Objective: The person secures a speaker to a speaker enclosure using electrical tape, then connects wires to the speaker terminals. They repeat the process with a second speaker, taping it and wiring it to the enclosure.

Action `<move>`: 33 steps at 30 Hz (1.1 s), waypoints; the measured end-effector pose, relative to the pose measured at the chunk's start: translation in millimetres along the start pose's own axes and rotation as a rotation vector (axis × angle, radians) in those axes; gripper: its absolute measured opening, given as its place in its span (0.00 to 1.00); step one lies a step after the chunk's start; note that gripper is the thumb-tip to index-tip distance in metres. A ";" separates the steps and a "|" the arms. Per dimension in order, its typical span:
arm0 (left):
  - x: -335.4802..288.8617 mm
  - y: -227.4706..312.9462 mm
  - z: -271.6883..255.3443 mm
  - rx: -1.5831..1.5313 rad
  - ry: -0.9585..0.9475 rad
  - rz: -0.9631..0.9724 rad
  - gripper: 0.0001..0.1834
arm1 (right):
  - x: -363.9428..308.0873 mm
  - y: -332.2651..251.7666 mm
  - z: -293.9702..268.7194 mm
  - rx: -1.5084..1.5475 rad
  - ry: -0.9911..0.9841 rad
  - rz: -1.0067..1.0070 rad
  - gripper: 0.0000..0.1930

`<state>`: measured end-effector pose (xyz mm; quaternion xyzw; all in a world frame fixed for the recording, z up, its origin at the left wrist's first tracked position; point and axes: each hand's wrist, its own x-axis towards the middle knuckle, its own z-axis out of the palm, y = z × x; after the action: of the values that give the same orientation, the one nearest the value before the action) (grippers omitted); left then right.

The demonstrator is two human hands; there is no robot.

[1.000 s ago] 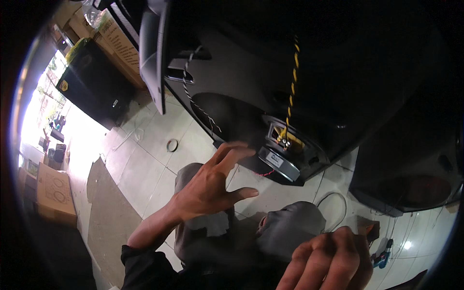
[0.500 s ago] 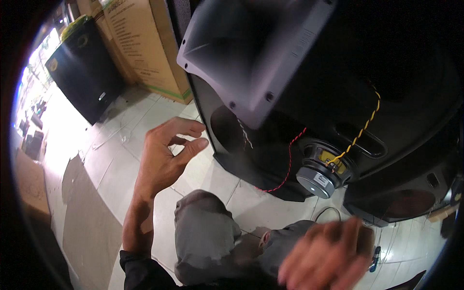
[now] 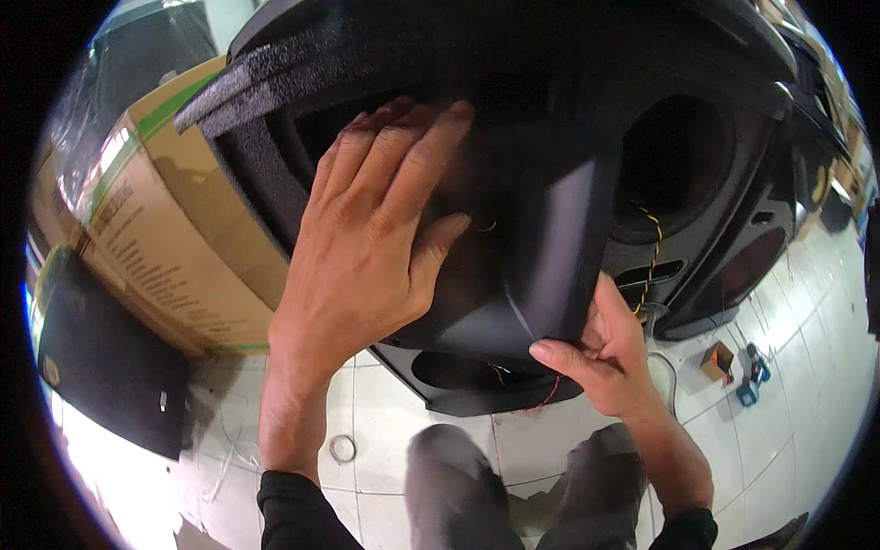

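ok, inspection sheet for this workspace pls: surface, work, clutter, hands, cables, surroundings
Surface: floor, pale tiles.
Work: dark panel, in front of a black cabinet with round openings.
Clutter: ring on the floor at left; drill and small open box at right.
Hands: right hand grips the panel's lower right; left hand spread over it, fingertip contact unclear.
Cables: yellow-black wire right of the panel; red wire below it.
Surroundings: large carton at left.

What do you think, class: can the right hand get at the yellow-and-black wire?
Probably yes: the wire hangs beside the right hand, nothing visible between, though that hand grips the dark horn.
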<state>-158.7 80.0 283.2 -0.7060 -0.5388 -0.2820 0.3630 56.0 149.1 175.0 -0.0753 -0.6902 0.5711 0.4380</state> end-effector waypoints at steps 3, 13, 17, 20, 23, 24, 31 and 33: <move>-8.0 -11.5 -1.1 -0.123 0.090 0.107 0.29 | -16.6 12.6 -0.9 -0.112 0.023 0.021 0.26; -129.9 2.9 -18.9 -0.203 0.400 0.185 0.21 | -9.8 3.8 -5.6 0.232 -0.154 0.261 0.45; -157.2 7.2 -31.5 -0.180 0.418 0.256 0.17 | 15.1 3.9 38.4 0.323 -0.228 0.088 0.45; -159.5 5.4 -38.0 -0.241 0.434 0.275 0.16 | 13.4 2.6 48.4 0.446 -0.213 0.106 0.56; -141.4 -8.4 -44.7 -0.260 0.362 0.366 0.15 | 2.2 2.9 45.7 0.490 -0.120 0.007 0.53; -131.0 -15.1 -46.7 -0.269 0.344 0.404 0.15 | -1.4 3.4 45.0 0.520 -0.105 -0.059 0.54; -63.7 -27.8 -36.3 -0.449 0.466 0.187 0.18 | -13.1 11.7 64.2 0.532 0.246 -0.522 0.50; -63.1 -16.4 -38.6 -0.922 0.483 -0.066 0.20 | -12.5 11.6 68.1 0.444 0.369 -0.508 0.48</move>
<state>-191.3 16.0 259.0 -0.6898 -0.2814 -0.6564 0.1191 11.9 96.2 161.0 0.0931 -0.4561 0.5568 0.6880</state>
